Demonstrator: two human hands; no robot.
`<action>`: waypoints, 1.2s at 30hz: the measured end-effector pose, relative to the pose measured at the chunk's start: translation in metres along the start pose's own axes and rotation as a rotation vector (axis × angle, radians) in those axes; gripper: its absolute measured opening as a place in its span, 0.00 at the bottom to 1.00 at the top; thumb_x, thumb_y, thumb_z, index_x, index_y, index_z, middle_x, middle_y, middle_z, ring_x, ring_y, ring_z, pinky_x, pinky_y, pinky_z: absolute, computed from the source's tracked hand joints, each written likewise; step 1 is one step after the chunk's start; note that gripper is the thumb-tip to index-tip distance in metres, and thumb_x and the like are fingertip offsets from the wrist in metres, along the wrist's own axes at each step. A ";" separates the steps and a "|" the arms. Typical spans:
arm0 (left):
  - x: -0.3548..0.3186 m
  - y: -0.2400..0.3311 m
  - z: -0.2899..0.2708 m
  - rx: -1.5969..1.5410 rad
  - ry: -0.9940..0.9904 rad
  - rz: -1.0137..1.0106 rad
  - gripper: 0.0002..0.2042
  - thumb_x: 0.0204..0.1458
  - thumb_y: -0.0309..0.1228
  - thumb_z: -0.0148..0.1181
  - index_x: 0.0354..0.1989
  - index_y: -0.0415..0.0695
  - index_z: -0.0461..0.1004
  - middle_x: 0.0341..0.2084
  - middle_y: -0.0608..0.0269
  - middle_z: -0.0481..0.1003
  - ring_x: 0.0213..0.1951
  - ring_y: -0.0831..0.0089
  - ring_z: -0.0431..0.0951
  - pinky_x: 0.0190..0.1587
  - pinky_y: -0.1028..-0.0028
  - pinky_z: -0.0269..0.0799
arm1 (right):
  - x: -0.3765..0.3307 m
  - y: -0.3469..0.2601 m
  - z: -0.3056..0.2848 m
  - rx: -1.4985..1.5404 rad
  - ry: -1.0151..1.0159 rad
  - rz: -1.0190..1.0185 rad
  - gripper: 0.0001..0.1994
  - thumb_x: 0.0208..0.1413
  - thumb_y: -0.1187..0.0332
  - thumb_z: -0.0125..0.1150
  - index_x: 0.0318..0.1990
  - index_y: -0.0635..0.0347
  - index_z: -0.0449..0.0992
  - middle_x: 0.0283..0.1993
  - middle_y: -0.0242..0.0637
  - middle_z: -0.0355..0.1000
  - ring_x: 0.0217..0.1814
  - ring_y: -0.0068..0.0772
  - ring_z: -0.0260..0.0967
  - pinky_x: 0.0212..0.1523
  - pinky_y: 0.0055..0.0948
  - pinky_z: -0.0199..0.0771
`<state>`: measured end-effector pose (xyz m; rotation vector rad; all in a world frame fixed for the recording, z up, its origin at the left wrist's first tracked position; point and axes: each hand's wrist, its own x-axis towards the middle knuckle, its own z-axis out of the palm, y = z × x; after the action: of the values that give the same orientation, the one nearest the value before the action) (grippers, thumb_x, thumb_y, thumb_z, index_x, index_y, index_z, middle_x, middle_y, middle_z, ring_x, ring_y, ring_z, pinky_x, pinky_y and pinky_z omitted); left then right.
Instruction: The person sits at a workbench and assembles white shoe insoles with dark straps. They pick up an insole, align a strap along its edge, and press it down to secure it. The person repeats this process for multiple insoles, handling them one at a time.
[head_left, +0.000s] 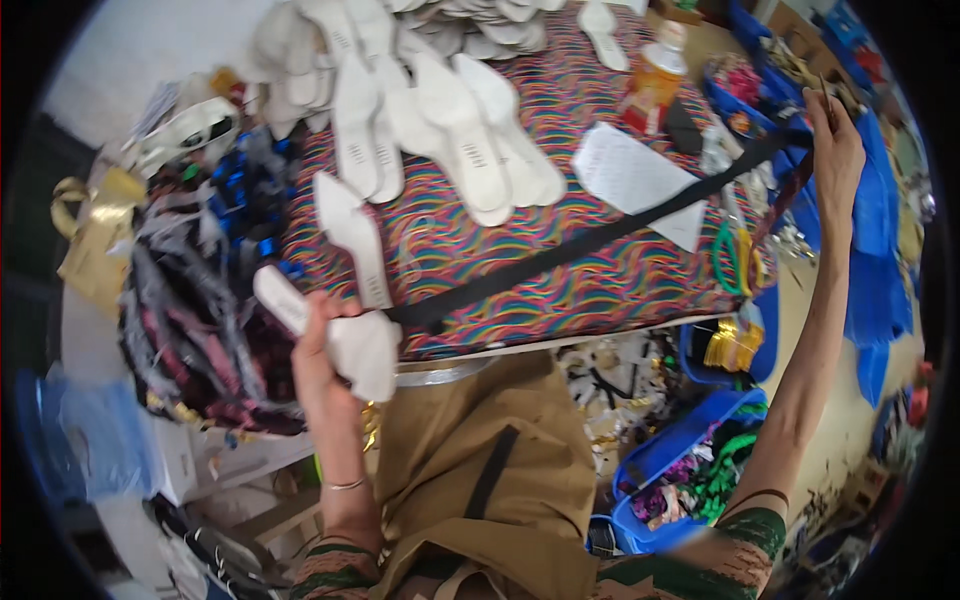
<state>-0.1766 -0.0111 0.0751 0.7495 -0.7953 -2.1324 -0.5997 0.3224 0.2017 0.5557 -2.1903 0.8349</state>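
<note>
Across the desk (600,300), covered in rainbow-wave cloth, a black strap (590,245) runs taut on a long diagonal, low end at the near left edge, high end up at far right. Left hand (325,365) is closed around a white insole (345,340) at the strap's low end, thumb up, fingers wrapped; whether the strap is already fixed to the insole can't be told. Right hand (832,150) is raised with the arm stretched out, fingertips pinching the strap's far end. So the strap's axis goes hand to hand, left one nearer the body. More white insoles (450,110) lie piled at the desk's far side, a white paper (630,175) beside the strap. Blue bin (690,465) low right holds mixed green and pink trims; another blue bin (735,345) above it holds gold pieces. Dark strap heap (200,330) sits left.
</note>
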 end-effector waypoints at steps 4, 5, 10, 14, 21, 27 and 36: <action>-0.005 -0.001 0.011 -0.251 -0.018 -0.072 0.07 0.60 0.34 0.55 0.39 0.43 0.69 0.28 0.67 0.70 0.37 0.68 0.72 0.41 0.69 0.74 | -0.107 -0.112 0.059 0.631 -0.381 0.175 0.23 0.64 0.47 0.43 0.45 0.58 0.76 0.25 0.24 0.64 0.22 0.14 0.53 0.23 0.19 0.49; -0.002 -0.001 0.010 -0.318 -0.041 -0.096 0.07 0.60 0.33 0.54 0.38 0.42 0.69 0.28 0.67 0.70 0.37 0.68 0.72 0.43 0.68 0.76 | -0.141 -0.144 0.056 0.709 -0.550 0.426 0.25 0.63 0.44 0.41 0.48 0.55 0.74 0.24 0.22 0.64 0.20 0.09 0.50 0.20 0.16 0.43; 0.004 0.002 0.016 -0.406 -0.098 -0.165 0.07 0.61 0.35 0.52 0.39 0.46 0.69 0.29 0.69 0.71 0.38 0.72 0.74 0.46 0.65 0.79 | -0.263 -0.229 0.037 1.534 -0.890 0.828 0.17 0.65 0.55 0.47 0.49 0.59 0.70 0.25 0.27 0.66 0.21 0.10 0.51 0.20 0.15 0.45; 0.005 0.001 0.011 -0.404 -0.165 -0.178 0.07 0.62 0.35 0.51 0.40 0.45 0.69 0.30 0.70 0.70 0.40 0.75 0.74 0.49 0.65 0.80 | -0.299 -0.259 0.041 1.834 -1.047 1.000 0.14 0.67 0.62 0.44 0.49 0.62 0.70 0.26 0.29 0.65 0.21 0.12 0.47 0.22 0.15 0.46; -0.007 -0.009 0.021 -0.327 -0.174 -0.065 0.08 0.61 0.32 0.53 0.41 0.41 0.70 0.30 0.66 0.70 0.38 0.74 0.73 0.42 0.72 0.79 | -0.302 -0.278 0.048 1.960 -0.962 1.090 0.10 0.64 0.68 0.52 0.47 0.63 0.71 0.27 0.29 0.65 0.23 0.12 0.51 0.23 0.16 0.48; -0.014 -0.016 0.021 -0.297 -0.085 -0.008 0.06 0.61 0.35 0.53 0.39 0.47 0.69 0.27 0.69 0.70 0.36 0.70 0.73 0.50 0.59 0.71 | -0.306 -0.282 0.054 2.012 -0.880 1.118 0.06 0.62 0.70 0.55 0.43 0.62 0.72 0.26 0.26 0.64 0.23 0.11 0.51 0.21 0.17 0.47; -0.022 -0.015 0.026 -0.125 -0.130 0.074 0.05 0.62 0.31 0.52 0.39 0.44 0.70 0.26 0.65 0.71 0.34 0.66 0.75 0.47 0.55 0.74 | -0.296 -0.264 0.055 1.744 -0.813 0.956 0.06 0.59 0.75 0.55 0.43 0.63 0.73 0.30 0.26 0.71 0.27 0.15 0.62 0.26 0.20 0.61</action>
<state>-0.1888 0.0219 0.0866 0.5127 -0.7371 -2.1586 -0.2751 0.1392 0.0553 0.5742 -1.6167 3.5550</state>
